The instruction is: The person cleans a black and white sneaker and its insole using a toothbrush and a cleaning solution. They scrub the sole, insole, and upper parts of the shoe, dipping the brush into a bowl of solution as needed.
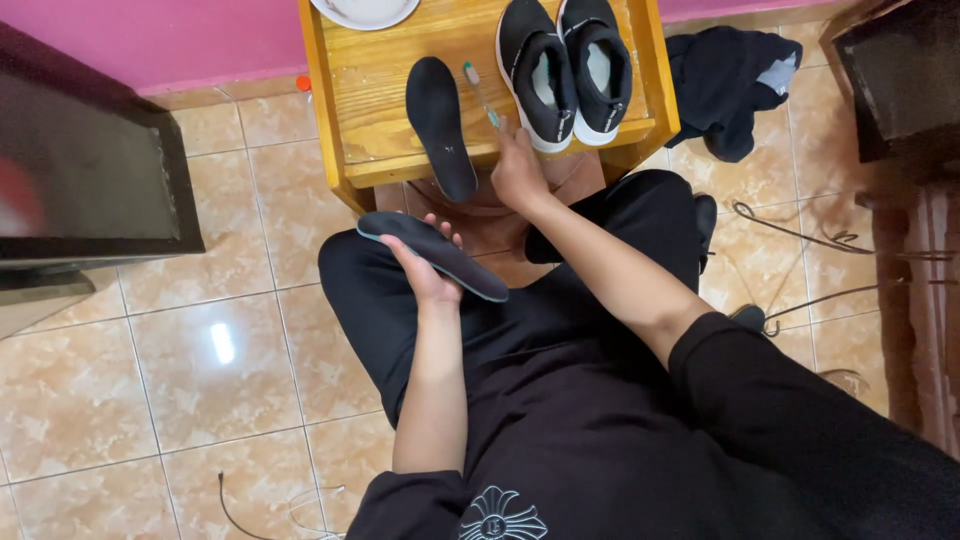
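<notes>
My left hand (pixel 425 268) holds a dark shoe insole (pixel 432 254) flat above my lap, its toe end pointing left. My right hand (pixel 517 168) reaches forward to the front edge of a small wooden table (pixel 380 110), its fingertips at a toothbrush (pixel 480 95) with a green head lying on the top. A second black insole (pixel 441 125) lies on the table to the left of the toothbrush, its heel overhanging the front edge. A pair of black slip-on shoes with white soles (pixel 565 68) stands on the table's right side.
A white plate (pixel 364 10) sits at the table's far edge. Dark clothing (pixel 730 80) lies heaped on the tiled floor to the right. A dark box (pixel 90 170) stands at left, dark wooden furniture (pixel 900 90) at right, thin cables (pixel 800 235) across the floor.
</notes>
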